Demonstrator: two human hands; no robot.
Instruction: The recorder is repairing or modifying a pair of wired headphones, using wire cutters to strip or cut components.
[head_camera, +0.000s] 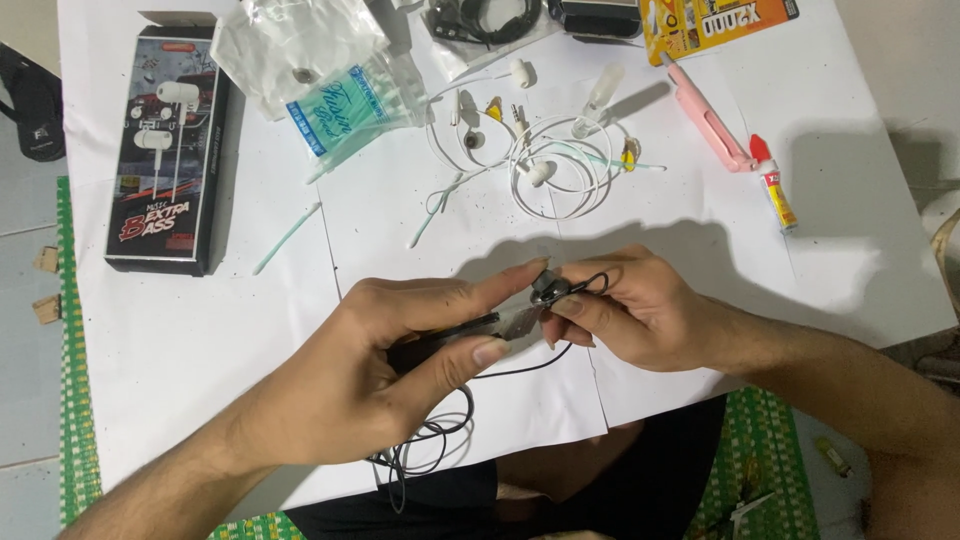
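Both of my hands meet low over the white paper-covered table (250, 330). My right hand (630, 310) is pinched shut on a small black earbud (548, 288), thumb and forefinger closed around it, with a short loop of its thin black cable (440, 430) showing just past my fingertips. My left hand (390, 375) is clamped on a slim dark tool (490, 325) whose pale metal tip points right at the earbud and seems to touch it; whether it is a blade or tweezers I cannot tell. The rest of the cable runs under my left hand and piles in loose coils at the near edge of the table.

Farther up the table lies a tangle of white earphones (545, 165), well apart from my hands. To their left sits a clear packet of green cotton swabs (345, 110), with a few loose swabs (285, 240) scattered near it. A black earphone box (165, 150) lies along the left side. On the right are a pink utility knife (710, 120) and, just beside it, a small glue tube (775, 190) with a red cap. A yellow blister card (715, 20) sits at the top edge.
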